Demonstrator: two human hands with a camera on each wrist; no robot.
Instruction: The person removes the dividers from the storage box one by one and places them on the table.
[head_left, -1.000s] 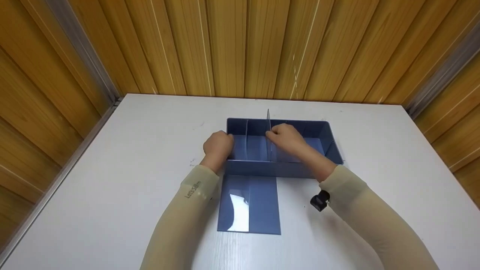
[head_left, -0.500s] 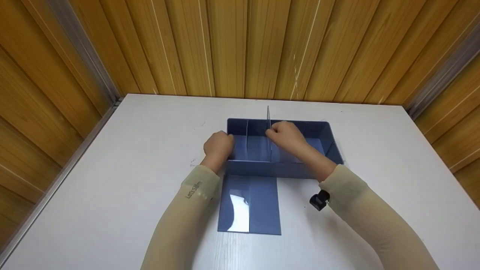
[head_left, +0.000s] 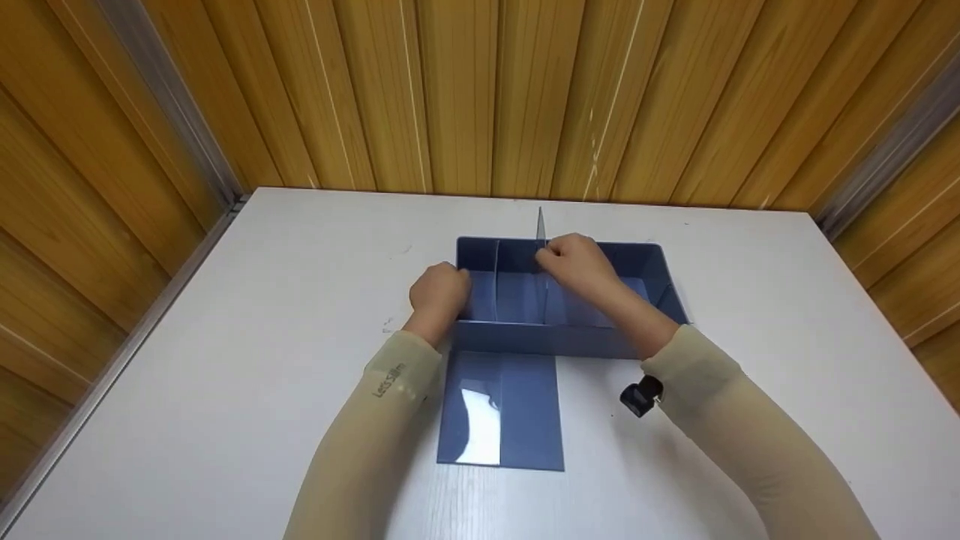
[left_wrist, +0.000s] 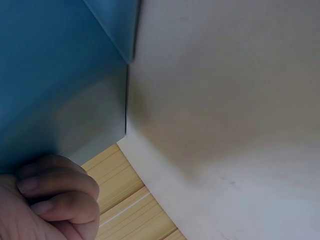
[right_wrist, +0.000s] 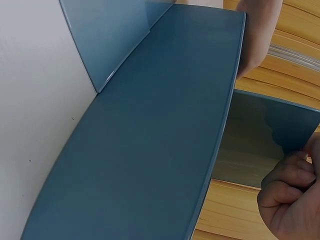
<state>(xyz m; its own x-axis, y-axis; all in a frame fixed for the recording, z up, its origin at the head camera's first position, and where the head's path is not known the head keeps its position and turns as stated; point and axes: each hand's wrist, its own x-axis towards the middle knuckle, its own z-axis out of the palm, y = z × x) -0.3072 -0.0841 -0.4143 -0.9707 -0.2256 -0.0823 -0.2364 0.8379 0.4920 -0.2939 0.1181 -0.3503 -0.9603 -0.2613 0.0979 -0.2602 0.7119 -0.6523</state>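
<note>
A blue box stands on the white table, and one thin divider stands upright in its left part. My right hand pinches a second translucent divider, whose top edge sticks up above the far rim. My left hand grips the box at its left front corner, fingers curled. The left wrist view shows curled fingers against the blue box wall. In the right wrist view the right hand pinches the divider beyond the box wall.
A flat blue panel lies on the table just in front of the box, between my forearms. A wood-panelled wall rises behind the table. A black wrist camera hangs under my right forearm.
My right hand has moved slightly up and away with the divider, so its top edge stands a little higher above the box rim. The left hand has stayed put.
</note>
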